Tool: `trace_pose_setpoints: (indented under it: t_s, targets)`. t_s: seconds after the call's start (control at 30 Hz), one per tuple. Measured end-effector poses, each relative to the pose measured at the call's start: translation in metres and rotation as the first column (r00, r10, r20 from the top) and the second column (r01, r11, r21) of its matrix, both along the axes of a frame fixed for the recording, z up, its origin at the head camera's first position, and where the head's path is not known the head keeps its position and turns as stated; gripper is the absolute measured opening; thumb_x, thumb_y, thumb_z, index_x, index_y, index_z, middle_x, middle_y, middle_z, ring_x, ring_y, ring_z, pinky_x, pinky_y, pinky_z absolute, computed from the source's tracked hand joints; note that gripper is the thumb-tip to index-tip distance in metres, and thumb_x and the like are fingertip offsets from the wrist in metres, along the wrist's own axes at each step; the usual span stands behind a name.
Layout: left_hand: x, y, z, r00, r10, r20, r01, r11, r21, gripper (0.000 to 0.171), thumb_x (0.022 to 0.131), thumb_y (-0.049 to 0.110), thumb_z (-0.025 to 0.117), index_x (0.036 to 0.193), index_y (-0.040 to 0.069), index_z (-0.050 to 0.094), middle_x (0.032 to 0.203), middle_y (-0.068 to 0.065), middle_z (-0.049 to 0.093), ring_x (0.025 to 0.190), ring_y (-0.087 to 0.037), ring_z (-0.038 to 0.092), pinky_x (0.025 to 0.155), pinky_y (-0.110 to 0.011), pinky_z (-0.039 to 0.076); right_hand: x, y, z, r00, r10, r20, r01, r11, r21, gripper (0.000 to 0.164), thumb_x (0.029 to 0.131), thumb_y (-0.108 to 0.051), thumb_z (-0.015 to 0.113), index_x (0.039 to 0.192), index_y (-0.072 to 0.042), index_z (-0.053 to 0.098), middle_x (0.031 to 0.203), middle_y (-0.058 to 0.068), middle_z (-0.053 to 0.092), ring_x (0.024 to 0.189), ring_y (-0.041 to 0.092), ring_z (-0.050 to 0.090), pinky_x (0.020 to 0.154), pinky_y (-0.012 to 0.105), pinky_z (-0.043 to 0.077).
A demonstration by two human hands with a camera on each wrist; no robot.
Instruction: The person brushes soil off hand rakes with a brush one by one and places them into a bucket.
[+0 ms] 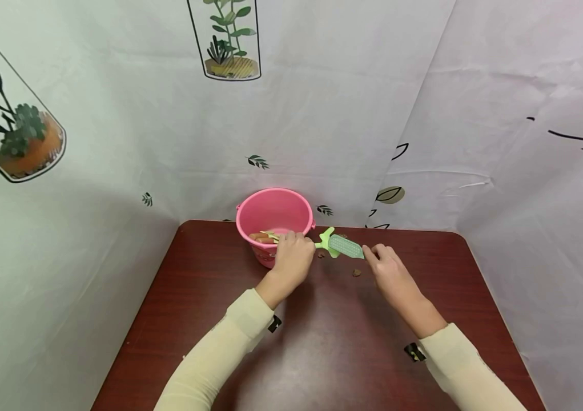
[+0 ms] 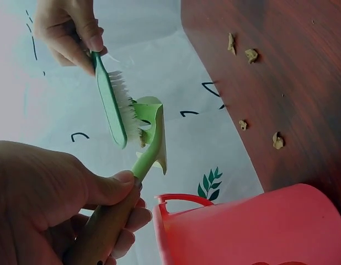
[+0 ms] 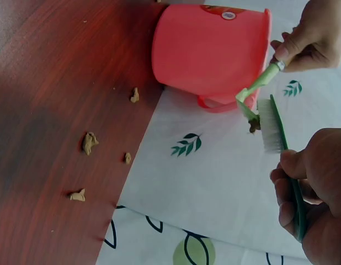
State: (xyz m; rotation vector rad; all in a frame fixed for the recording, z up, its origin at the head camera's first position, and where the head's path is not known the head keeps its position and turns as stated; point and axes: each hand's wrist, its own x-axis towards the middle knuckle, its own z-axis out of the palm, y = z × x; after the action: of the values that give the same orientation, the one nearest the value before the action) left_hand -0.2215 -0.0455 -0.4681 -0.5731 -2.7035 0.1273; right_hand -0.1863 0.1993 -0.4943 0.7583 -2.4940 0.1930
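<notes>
My left hand (image 1: pixel 293 257) grips the wooden handle of a small light-green garden hand rake (image 2: pixel 154 132), with its splayed prongs pointing right. My right hand (image 1: pixel 393 277) holds a green brush (image 3: pixel 276 124) by its handle. The brush's white bristles touch the rake head or stand right beside it; a brown clump (image 3: pixel 254 125) clings there. Behind and left of the rake stands a pink bucket (image 1: pixel 276 197), with wooden-handled, light-green tools (image 1: pixel 264 238) inside, partly hidden by my left hand.
Several dry brown crumbs, one a larger clod (image 1: pixel 356 273), lie on the dark red-brown table (image 1: pixel 332 342) below the brush. White cloth walls (image 1: pixel 332 114) printed with plants close in the back and sides, the back one just behind the bucket.
</notes>
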Motion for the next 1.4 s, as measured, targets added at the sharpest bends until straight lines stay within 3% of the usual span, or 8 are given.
trace_pose_setpoints:
  t_s: [0.23, 0.57, 0.93, 1.4]
  targets:
    - [-0.001, -0.006, -0.003, 1.0, 0.005, -0.021, -0.006, 1.0, -0.001, 0.019, 0.096, 0.004, 0.062, 0.085, 0.007, 0.077, 0.08, -0.01, 0.071, 0.08, -0.027, 0.065, 0.073, -0.043, 0.049, -0.005, 0.015, -0.004, 0.997, 0.003, -0.08, -0.007, 0.999, -0.054, 0.042, 0.079, 0.008, 0.083, 0.119, 0.01, 0.068, 0.088, 0.018, 0.058, 0.074, 0.029, 0.053, 0.063, 0.036, 0.048]
    - [0.0, -0.009, -0.004, 0.999, 0.006, -0.031, -0.006, 1.0, 0.005, 0.02, 0.097, 0.004, 0.062, 0.085, 0.005, 0.078, 0.08, -0.011, 0.071, 0.079, -0.027, 0.063, 0.074, -0.043, 0.05, -0.005, 0.025, -0.009, 0.999, -0.022, -0.031, 0.019, 0.997, -0.076, 0.042, 0.079, 0.01, 0.081, 0.119, 0.011, 0.068, 0.09, 0.018, 0.058, 0.076, 0.029, 0.054, 0.064, 0.037, 0.048]
    - [0.003, -0.006, -0.009, 0.994, -0.008, -0.11, 0.008, 1.0, -0.008, 0.016, 0.094, 0.005, 0.065, 0.079, 0.007, 0.072, 0.075, -0.009, 0.069, 0.075, -0.026, 0.064, 0.067, -0.04, 0.048, -0.01, 0.007, -0.004, 0.994, 0.06, -0.091, -0.074, 0.985, -0.153, 0.04, 0.08, 0.011, 0.078, 0.119, 0.011, 0.067, 0.091, 0.02, 0.059, 0.078, 0.033, 0.056, 0.067, 0.042, 0.051]
    - [0.009, 0.003, -0.009, 0.997, -0.018, -0.071, 0.019, 1.0, 0.004, 0.012, 0.094, 0.01, 0.069, 0.083, 0.007, 0.074, 0.079, -0.009, 0.069, 0.078, -0.027, 0.062, 0.072, -0.041, 0.047, -0.006, -0.016, 0.0, 1.0, 0.028, -0.004, -0.028, 0.999, -0.03, 0.049, 0.079, 0.016, 0.075, 0.126, 0.009, 0.065, 0.098, 0.019, 0.06, 0.084, 0.03, 0.057, 0.071, 0.037, 0.052]
